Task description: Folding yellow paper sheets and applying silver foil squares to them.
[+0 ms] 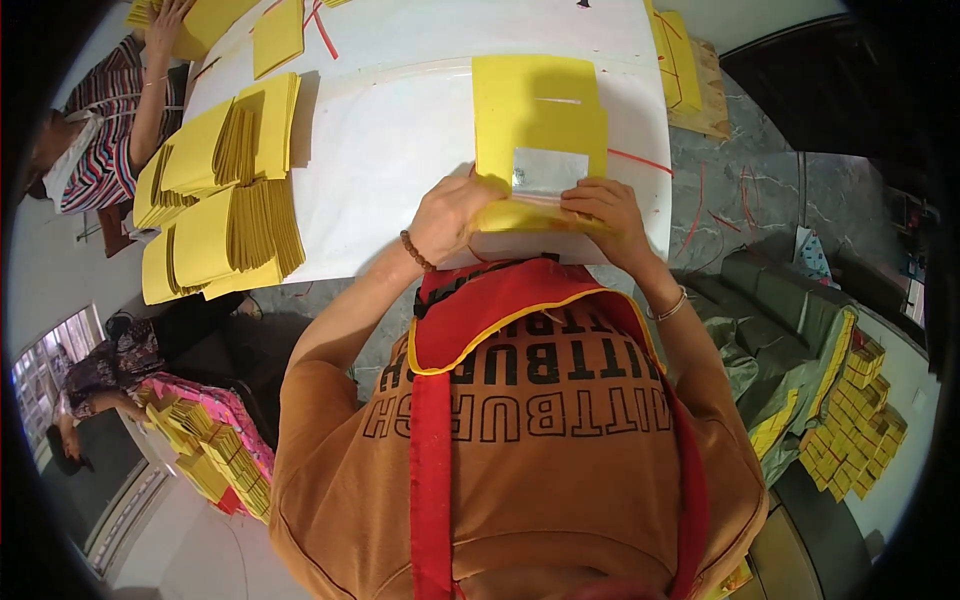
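In front of me on the white table lies a stack of yellow paper [545,120] with a silvery rectangle [550,170] on its near part. Its near end is folded up towards me at the table's front edge. My left hand [450,215] grips the folded end at its left corner, fingers closed and partly hidden. At the right corner my right hand [610,218] presses its fingers over the same fold, the thumb out of sight. A red strip [640,160] runs out from under the paper to the right.
Folded yellow paper bundles [215,190] stand along the left of the white table [380,190]. Another person [110,130] works at the far left; one more [110,370] is lower left beside piled bundles. Tied yellow bundles [855,420] are stacked right. Red strips [745,195] lie on the floor.
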The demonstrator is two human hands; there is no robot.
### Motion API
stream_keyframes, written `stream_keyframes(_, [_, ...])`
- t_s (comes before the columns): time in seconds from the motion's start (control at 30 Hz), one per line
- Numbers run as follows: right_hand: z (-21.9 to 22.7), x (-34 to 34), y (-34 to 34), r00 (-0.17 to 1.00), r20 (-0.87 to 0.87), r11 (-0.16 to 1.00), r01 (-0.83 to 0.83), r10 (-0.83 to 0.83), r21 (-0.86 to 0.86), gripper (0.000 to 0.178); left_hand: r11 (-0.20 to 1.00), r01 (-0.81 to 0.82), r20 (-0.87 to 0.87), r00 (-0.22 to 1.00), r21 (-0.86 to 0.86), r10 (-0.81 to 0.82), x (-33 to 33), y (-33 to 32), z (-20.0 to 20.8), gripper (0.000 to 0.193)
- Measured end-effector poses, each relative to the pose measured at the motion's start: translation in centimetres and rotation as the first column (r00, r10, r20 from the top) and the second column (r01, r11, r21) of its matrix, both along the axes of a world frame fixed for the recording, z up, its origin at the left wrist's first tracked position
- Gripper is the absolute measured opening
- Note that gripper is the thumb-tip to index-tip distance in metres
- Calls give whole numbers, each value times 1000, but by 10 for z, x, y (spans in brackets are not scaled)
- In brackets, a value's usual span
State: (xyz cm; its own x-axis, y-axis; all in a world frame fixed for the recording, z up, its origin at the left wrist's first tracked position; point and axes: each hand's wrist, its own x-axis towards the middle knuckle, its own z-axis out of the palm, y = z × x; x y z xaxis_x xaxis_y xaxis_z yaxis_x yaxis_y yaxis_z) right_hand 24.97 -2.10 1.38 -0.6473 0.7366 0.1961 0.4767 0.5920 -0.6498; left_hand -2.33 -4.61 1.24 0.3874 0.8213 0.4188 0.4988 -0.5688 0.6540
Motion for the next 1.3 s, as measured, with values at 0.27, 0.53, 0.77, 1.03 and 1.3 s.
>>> stream_keyframes(0.27, [0,-24,6,788,-238,656,259,-568,-709,39,791,-321,-125,945,-521,302,13,36,-4,37])
stream_keyframes(0.53, [-10,-29,17,676,-331,667,320,-658,-673,46,679,-380,-158,917,-628,367,18,54,-11,35])
stream_keyframes(0.77, [-15,-38,17,601,-323,639,435,-731,-635,40,700,-454,-192,886,-551,423,21,51,-16,38])
stream_keyframes(1.03, [-20,-39,20,654,-224,667,573,-722,-477,40,644,-417,-99,878,-642,469,19,56,-15,34])
stream_keyframes(1.3, [-4,-43,18,658,-117,590,566,-744,-576,40,985,-165,-247,954,48,172,40,66,25,44])
